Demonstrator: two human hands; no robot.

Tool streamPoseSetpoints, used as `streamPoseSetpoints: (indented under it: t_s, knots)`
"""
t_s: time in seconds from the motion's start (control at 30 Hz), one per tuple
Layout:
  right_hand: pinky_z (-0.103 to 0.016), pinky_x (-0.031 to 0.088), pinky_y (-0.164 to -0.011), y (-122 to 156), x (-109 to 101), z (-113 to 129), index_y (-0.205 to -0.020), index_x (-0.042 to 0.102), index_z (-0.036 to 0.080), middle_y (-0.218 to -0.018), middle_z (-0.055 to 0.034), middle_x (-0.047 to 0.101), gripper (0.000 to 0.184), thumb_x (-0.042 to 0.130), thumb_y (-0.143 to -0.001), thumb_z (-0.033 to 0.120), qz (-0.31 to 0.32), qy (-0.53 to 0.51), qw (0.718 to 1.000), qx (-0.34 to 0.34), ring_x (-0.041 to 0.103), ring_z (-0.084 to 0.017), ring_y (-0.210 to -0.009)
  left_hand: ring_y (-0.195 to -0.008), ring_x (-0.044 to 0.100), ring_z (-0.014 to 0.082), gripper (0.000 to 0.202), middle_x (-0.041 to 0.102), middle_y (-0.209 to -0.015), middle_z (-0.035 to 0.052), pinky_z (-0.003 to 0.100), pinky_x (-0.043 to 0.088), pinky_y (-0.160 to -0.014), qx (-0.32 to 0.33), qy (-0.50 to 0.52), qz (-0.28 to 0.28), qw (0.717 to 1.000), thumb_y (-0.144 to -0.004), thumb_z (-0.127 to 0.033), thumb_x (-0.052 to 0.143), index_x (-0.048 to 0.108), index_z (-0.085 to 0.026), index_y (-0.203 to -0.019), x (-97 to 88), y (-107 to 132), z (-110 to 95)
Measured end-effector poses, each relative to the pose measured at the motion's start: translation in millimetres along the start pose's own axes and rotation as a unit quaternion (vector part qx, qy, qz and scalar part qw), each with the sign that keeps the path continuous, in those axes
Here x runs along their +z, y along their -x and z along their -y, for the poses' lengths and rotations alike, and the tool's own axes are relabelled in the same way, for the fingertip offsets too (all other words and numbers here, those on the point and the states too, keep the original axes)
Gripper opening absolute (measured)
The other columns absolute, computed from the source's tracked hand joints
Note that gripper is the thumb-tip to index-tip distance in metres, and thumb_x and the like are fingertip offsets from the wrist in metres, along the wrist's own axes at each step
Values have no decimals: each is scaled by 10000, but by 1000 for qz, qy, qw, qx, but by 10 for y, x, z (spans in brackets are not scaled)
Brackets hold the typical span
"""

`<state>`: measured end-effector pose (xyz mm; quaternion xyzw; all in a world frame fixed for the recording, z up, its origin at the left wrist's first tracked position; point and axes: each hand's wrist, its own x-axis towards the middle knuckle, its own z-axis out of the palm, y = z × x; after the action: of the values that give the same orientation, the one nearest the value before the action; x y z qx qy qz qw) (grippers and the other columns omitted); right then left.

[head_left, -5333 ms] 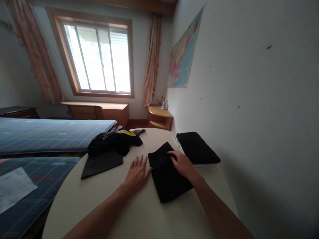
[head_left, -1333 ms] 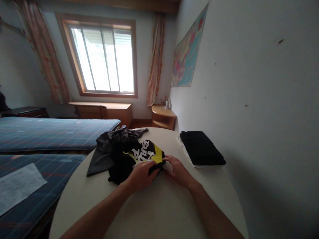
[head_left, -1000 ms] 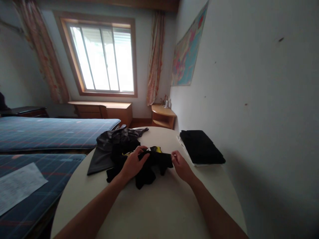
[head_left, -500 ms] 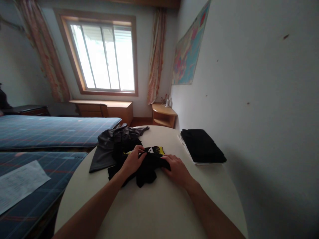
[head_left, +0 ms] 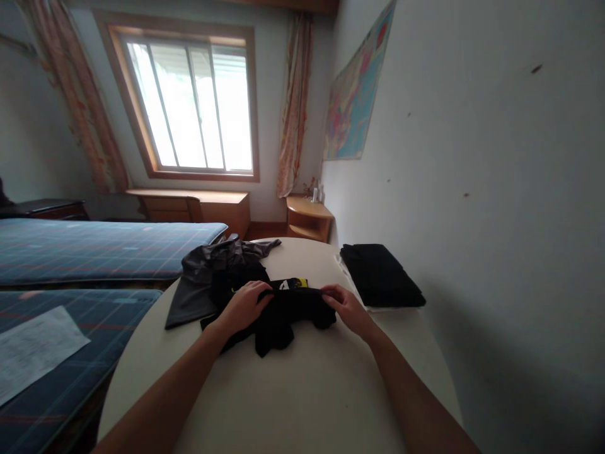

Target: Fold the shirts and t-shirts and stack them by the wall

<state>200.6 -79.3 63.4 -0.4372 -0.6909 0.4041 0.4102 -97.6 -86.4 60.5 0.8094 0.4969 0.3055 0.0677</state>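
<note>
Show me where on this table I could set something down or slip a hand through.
The widest bare patch of the table is between the forearms, nearer than the black garment. A smaller one lies on the far side, between the grey clothing and the folded black stack. It is crowded around the left hand, where garments bunch.

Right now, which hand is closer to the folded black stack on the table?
Right. The right hand is just left of the folded black stack; the left hand is farther left, and both pinch the loose black cloth.
</note>
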Motion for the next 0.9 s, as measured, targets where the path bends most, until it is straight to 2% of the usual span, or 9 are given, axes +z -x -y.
streamPoseSetpoints:
  t_s: [0.1, 0.2, 0.3, 0.4, 0.53, 0.63, 0.73, 0.8, 0.9]
  knots:
    - [-397, 442, -1001, 69, 48, 13, -1274, 558, 173, -1264, -114, 616, 573, 638, -814, 504, 69, 80, 994, -21, 573, -257, -1167, -1144, 597, 248, 306, 635, -1233, 115, 357, 433, -1008, -51, -8, 4, 999, -954, -319, 422, 617, -175, -1141, 41, 1, 94]
    - [-437, 327, -1119, 118, 125, 16, -1372, 497, 194, -1420, -112, 505, 755, 760, -691, 387, 108, 172, 977, -67, 427, -299, -1338, -1027, 661, 259, 282, 693, -1086, 111, 343, 477, -878, -81, -33, 59, 994, -975, -312, 374, 604, -187, -1080, 27, 16, 98]
    - [-394, 411, -1036, 129, 164, 55, -1277, 581, 202, -1270, -88, 627, 531, 631, -750, 232, 129, 206, 967, -78, 561, -274, -1194, -887, 698, 274, 266, 716, -918, 100, 326, 473, -745, -100, -72, 83, 989, -989, -322, 352, 582, -199, -1042, -8, 20, 63]
    - [-331, 486, -858, 145, 106, 129, -1063, 666, 190, -1018, -52, 710, 353, 544, -734, 153, 144, 215, 964, -62, 649, -243, -946, -866, 697, 274, 266, 715, -903, 97, 327, 463, -744, -107, -70, 98, 987, -981, -341, 368, 582, -209, -1067, -37, 21, 35]
    - [-268, 479, -645, 201, -54, 181, -824, 659, 167, -794, -12, 693, 155, 558, -709, 192, 216, 110, 970, 19, 624, -195, -728, -892, 660, 217, 312, 706, -943, 56, 297, 468, -824, -59, 84, 173, 979, -953, -434, 414, 631, -210, -961, -76, 37, -24]
    - [-289, 505, -676, 190, -128, 168, -871, 661, 165, -820, -21, 698, 205, 620, -702, 272, 128, 11, 990, 53, 632, -206, -765, -839, 629, 197, 382, 698, -896, 29, 284, 477, -799, -55, 186, 168, 966, -913, -529, 452, 644, -199, -897, -129, 3, -65]
    - [-340, 532, -784, 84, -122, 113, -1100, 622, 184, -936, -46, 708, 425, 668, -725, 379, -23, -65, 997, 22, 655, -235, -883, -776, 613, 197, 433, 682, -846, 29, 287, 474, -730, -110, 232, 29, 966, -871, -573, 473, 634, -172, -891, -180, -80, -30]
    - [-359, 542, -811, -9, -92, 42, -1265, 524, 203, -1015, -65, 702, 558, 637, -771, 435, -82, -94, 992, 26, 666, -240, -924, -737, 613, 197, 481, 679, -811, 30, 283, 469, -681, -147, 246, -47, 957, -842, -606, 489, 632, -156, -930, -199, -114, 32]
    - [-381, 538, -870, -96, -42, -95, -1367, 415, 212, -1175, -106, 657, 603, 559, -837, 462, -113, -64, 990, 51, 661, -237, -1011, -730, 637, 207, 590, 700, -832, 49, 284, 476, -654, -178, 224, -14, 958, -801, -658, 530, 624, -145, -1076, -210, -74, 111]
